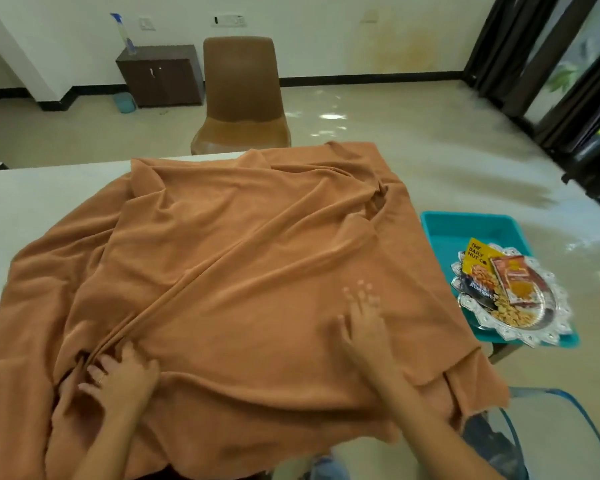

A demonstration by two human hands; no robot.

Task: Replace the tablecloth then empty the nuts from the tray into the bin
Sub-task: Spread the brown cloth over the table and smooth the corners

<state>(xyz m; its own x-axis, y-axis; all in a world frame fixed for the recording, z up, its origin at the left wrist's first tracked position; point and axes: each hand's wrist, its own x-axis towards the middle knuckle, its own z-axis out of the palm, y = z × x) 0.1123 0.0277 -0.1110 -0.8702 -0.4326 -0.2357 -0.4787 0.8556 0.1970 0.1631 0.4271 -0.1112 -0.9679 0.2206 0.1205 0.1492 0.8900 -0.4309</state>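
Tablecloth (pixel 243 258), orange-brown and creased, lies spread over the middle and right of the white counter (pixel 42 195), with one long ridge of fold running from the centre toward 7 o'clock and its edges hanging off the near and right sides. At 12 o'clock a brown chair (pixel 243 98) stands behind the counter. At 3 o'clock a teal bin (pixel 465 226) sits beside the counter, and a silver tray (pixel 520 327) rests across its near part, carrying nut packets (pixel 478 265) and loose nuts. The right hand (pixel 364 323), at 5 o'clock, lies flat on the cloth with straight fingers. The left hand (pixel 125 379), at 7 o'clock, rests on the cloth at the ridge's end, fingers spread and gripping nothing.
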